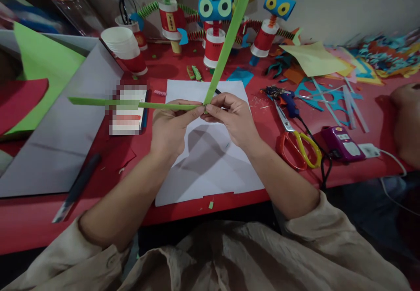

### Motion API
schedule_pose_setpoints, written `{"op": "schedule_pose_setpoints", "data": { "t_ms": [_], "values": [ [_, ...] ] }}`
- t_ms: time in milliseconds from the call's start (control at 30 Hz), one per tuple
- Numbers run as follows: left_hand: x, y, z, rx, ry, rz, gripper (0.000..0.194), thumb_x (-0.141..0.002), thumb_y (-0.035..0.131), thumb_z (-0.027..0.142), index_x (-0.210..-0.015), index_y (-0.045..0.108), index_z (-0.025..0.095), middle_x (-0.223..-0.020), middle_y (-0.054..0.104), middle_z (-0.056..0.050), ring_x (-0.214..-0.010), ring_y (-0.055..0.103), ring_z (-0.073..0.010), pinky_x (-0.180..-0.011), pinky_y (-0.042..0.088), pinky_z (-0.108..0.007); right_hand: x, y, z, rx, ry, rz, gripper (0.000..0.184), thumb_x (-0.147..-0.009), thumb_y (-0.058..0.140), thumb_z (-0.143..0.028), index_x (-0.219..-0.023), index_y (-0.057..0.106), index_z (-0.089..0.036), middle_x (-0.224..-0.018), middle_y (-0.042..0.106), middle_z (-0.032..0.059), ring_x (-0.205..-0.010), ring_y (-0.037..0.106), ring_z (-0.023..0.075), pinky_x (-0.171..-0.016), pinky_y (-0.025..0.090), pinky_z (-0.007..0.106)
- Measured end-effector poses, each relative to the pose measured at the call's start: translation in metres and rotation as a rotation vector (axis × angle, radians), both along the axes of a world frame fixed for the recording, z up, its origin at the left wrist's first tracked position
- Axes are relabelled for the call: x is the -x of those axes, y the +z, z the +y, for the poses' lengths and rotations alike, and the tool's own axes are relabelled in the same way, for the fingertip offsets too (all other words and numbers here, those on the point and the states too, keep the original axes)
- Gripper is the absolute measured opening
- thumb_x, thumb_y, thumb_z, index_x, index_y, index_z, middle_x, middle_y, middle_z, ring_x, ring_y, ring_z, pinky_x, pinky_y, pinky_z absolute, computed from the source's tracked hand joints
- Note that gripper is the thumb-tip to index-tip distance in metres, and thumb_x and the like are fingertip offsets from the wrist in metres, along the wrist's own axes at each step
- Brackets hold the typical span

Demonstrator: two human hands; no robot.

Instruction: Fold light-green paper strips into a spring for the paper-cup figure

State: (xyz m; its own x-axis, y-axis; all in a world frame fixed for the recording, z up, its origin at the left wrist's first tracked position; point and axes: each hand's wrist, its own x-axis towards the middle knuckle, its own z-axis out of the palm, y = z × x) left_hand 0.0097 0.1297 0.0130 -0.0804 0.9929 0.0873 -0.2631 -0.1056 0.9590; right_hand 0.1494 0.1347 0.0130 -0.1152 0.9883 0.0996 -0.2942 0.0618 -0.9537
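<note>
Two long green paper strips meet at a small joint between my fingertips. One paper strip [229, 41] slants up and away to the right; the other paper strip [167, 106] runs level out to the left. My left hand [170, 127] pinches the joint with its thumb and fingers. From the other side my right hand [234, 116] pinches the same joint, the two thumbs almost touching. Both hands are held above a white sheet of paper [210, 164] on the red table [131, 186]. Fingers partly cover the fold itself.
Scissors [298, 146], a blue glue gun [288, 100] and a purple device [343, 144] lie to the right. Paper-cup figures [215, 48] stand along the back beside stacked cups [123, 48]. On the left are a box [62, 129] and a cutter knife [78, 186]. Another person's arm [407, 120] rests far right.
</note>
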Motion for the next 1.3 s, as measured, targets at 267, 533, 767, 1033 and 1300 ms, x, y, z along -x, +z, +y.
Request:
{"op": "schedule_pose_setpoints", "data": {
  "t_ms": [267, 533, 767, 1033, 1300],
  "values": [
    [0.003, -0.004, 0.005, 0.039, -0.024, -0.026, 0.012, -0.062, 0.079, 0.012, -0.066, 0.072, 0.021, -0.069, 0.071, 0.000, -0.071, 0.066, -0.0165, -0.074, 0.054, -0.033, 0.000, 0.000, 0.000, 0.001, -0.004, -0.073, 0.028, -0.066, 0.081, -0.040, -0.071, 0.064, -0.019, -0.069, 0.067, -0.0032, -0.065, 0.068, 0.0115, -0.069, 0.059, 0.029],
    [0.006, 0.000, 0.006, 0.034, 0.019, -0.044, 0.020, -0.061, 0.079, 0.008, -0.073, 0.071, 0.022, -0.067, 0.065, 0.002, -0.068, 0.062, -0.0140, -0.071, 0.051, -0.031, -0.009, 0.004, 0.005, 0.008, 0.074, -0.087, 0.023, -0.072, 0.077, -0.039, -0.081, 0.069, -0.020, -0.075, 0.070, -0.0020, -0.069, 0.068, 0.0113, -0.069, 0.058, 0.027],
    [0.005, 0.000, 0.008, 0.115, 0.013, -0.103, 0.012, -0.065, 0.075, 0.009, -0.072, 0.071, 0.019, -0.066, 0.065, 0.001, -0.071, 0.063, -0.0141, -0.076, 0.051, -0.032, -0.033, 0.014, 0.014, 0.034, -0.092, -0.269, 0.017, -0.075, 0.074, -0.034, -0.074, 0.069, -0.018, -0.066, 0.067, -0.0020, -0.054, 0.059, 0.0070, -0.050, 0.048, 0.018],
    [0.004, -0.004, 0.007, 0.104, -0.007, -0.090, 0.007, -0.065, 0.076, 0.012, -0.067, 0.072, 0.018, -0.069, 0.067, -0.001, -0.072, 0.063, -0.0147, -0.077, 0.051, -0.032, -0.046, 0.025, 0.017, -0.026, -0.224, -0.381, 0.018, -0.078, 0.070, -0.029, -0.067, 0.065, -0.016, -0.060, 0.062, -0.0032, -0.043, 0.046, 0.0033, -0.039, 0.035, 0.015],
    [0.008, -0.004, 0.009, 0.113, 0.049, -0.078, 0.008, -0.065, 0.078, 0.015, -0.065, 0.071, 0.020, -0.068, 0.066, -0.001, -0.073, 0.064, -0.0158, -0.078, 0.052, -0.034, -0.063, 0.025, 0.022, -0.019, -0.282, -0.425, 0.030, -0.083, 0.066, -0.042, -0.066, 0.065, -0.017, -0.052, 0.056, -0.0042, -0.043, 0.047, 0.0047, -0.039, 0.035, 0.016]
  ]
}}
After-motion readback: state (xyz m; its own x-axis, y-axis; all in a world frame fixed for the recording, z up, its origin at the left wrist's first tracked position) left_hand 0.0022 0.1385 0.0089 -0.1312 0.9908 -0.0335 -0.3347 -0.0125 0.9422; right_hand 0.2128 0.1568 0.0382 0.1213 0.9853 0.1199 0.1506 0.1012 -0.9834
